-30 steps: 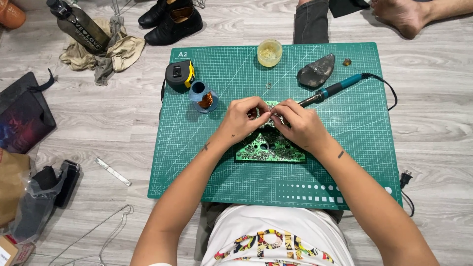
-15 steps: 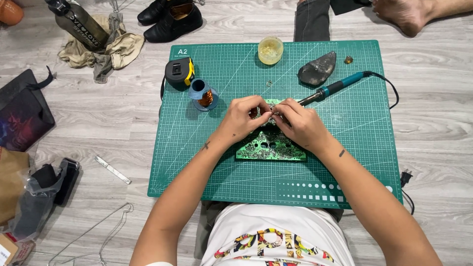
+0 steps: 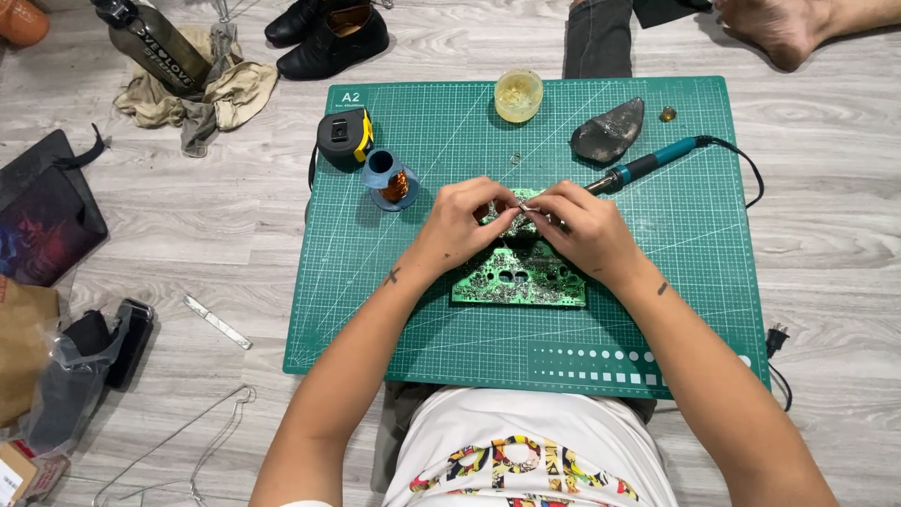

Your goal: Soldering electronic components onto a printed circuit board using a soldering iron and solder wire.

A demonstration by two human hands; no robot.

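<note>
1. Circuit board point(image 3: 518, 278): green, flat, irregular outline with cut-out holes and silvery solder patches. It lies at the centre of the green cutting mat point(image 3: 422, 310), which rests on the floor.
2. Left hand point(image 3: 465, 223) and right hand point(image 3: 574, 229): both rest over the board's upper edge, fingers pinched narrowly together on a small shiny metal piece point(image 3: 522, 201).
3. Containers: a round yellowish jar point(image 3: 518, 95) stands at the mat's far edge; contents cannot be determined.
4. Nearby items: teal-handled soldering iron point(image 3: 648, 167), grey rough stone-like lump point(image 3: 608, 132), blue spool of copper wire point(image 3: 387, 177), black-and-yellow tape measure point(image 3: 343, 139).
</note>
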